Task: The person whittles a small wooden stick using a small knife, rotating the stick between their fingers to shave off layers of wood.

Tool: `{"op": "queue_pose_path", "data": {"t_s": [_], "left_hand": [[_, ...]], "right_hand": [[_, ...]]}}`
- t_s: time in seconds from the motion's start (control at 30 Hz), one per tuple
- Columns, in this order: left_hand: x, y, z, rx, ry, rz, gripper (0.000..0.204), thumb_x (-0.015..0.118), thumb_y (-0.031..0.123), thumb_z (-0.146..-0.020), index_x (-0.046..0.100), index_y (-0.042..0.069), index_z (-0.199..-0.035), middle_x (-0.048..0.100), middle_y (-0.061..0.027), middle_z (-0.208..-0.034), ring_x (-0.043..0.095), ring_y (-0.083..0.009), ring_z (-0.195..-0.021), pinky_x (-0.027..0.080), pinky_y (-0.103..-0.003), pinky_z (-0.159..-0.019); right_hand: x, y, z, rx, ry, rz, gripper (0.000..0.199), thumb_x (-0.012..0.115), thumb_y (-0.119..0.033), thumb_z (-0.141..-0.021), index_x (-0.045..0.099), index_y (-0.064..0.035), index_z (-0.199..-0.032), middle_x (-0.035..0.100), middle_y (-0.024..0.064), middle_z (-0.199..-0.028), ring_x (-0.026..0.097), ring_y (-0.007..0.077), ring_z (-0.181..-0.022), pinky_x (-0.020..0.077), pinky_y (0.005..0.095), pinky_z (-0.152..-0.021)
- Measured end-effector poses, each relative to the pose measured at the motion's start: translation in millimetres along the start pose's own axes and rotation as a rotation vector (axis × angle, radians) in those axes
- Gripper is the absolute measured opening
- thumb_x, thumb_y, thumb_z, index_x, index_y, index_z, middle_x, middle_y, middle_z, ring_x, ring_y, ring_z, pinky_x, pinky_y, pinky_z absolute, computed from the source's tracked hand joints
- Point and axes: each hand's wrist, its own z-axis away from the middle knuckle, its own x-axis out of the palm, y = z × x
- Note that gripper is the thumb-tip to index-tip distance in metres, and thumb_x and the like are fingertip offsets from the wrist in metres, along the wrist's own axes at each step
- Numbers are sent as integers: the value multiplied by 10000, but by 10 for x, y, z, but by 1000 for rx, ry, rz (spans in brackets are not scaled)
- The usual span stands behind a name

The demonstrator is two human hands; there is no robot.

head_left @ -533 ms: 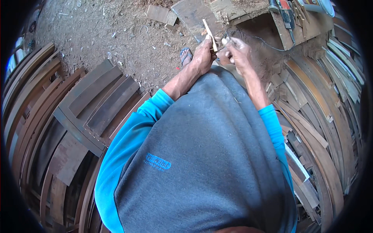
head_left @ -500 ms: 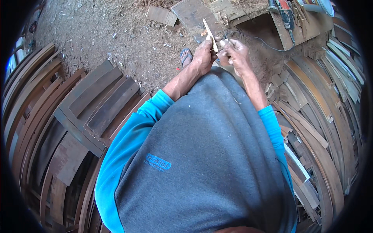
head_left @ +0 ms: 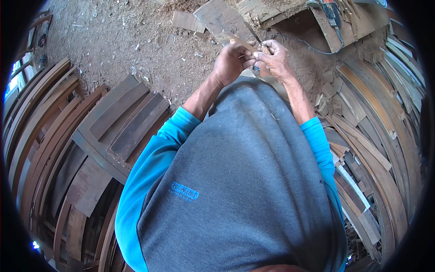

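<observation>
Both my hands are close together above the ground, just beyond my lap. My left hand (head_left: 229, 62) is closed around a thin, pale wooden strip (head_left: 244, 43), which slants up and left past its fingers. In my right hand (head_left: 277, 60) is a slim tool with a dark blade (head_left: 253, 33) and what looks like a wooden handle; its exact kind cannot be made out. The blade points away from me and up to the left, beside the strip. The fingertips of both hands almost meet near the strip's lower end, hiding it.
Ahead lie wooden boards (head_left: 216, 19) and a loose plank piece (head_left: 188, 21). A corded power tool (head_left: 331, 16) rests on a board (head_left: 351, 31) at the upper right, its cable looping nearby. Stacked timber stands left (head_left: 102, 122) and right (head_left: 362, 86). Shavings litter the dirt floor (head_left: 149, 50).
The wooden strip has tilted over to the left, from steep to more slanted. My left hand has shifted slightly left and turned. The dark blade now shows clearly in my right hand.
</observation>
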Motion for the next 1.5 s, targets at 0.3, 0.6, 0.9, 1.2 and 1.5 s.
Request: {"op": "queue_pose_path", "data": {"t_s": [0.3, 0.6, 0.9, 1.2, 1.5], "left_hand": [[-247, 588, 242, -250, 73, -268, 416, 559, 258, -1089, 584, -24, -1394, 629, 39, -913, 564, -25, -772, 484, -160, -605], [-167, 190, 28, -287, 162, -269, 163, 596, 186, -1063, 634, 54, -1151, 696, -4, -996, 589, -58, -763, 500, -169, -660], [-100, -254, -366, -133, 243, -95, 240, 566, 93, -1066, 621, 19, -1288, 704, -80, -1047, 653, -109, -848, 574, -184, -756], [14, -402, -450, 1, 252, -189, 243, 522, 135, -1092, 672, 8, -1234, 671, -32, -959, 610, -92, -799, 542, -219, -712], [168, -401, -441, 41, 349, -414, 250, 531, 154, -1081, 697, 10, -1199, 686, -29, -912, 616, -93, -732, 564, -236, -700]], "right_hand": [[-209, -243, -214, -261, -23, 527, 380, 767, -177, -845, 641, -57, -1183, 732, 149, -1002, 723, 280, -919, 568, 423, -843], [-192, -321, -372, -223, 168, 615, 419, 705, -249, -935, 615, -30, -1280, 734, 229, -1079, 722, 398, -998, 556, 481, -874], [-131, -123, 403, -184, 146, 590, 496, 566, -256, -1008, 551, -15, -1442, 711, 275, -1143, 723, 390, -1037, 567, 452, -905], [-71, -96, 600, -34, 54, 479, 438, 517, -242, -1018, 614, -13, -1379, 661, 301, -1266, 641, 442, -1197, 503, 472, -1027], [-118, -343, 532, 56, 4, 573, 438, 514, -266, -1011, 645, -45, -1366, 683, 298, -1203, 665, 438, -1149, 525, 475, -992]]}}
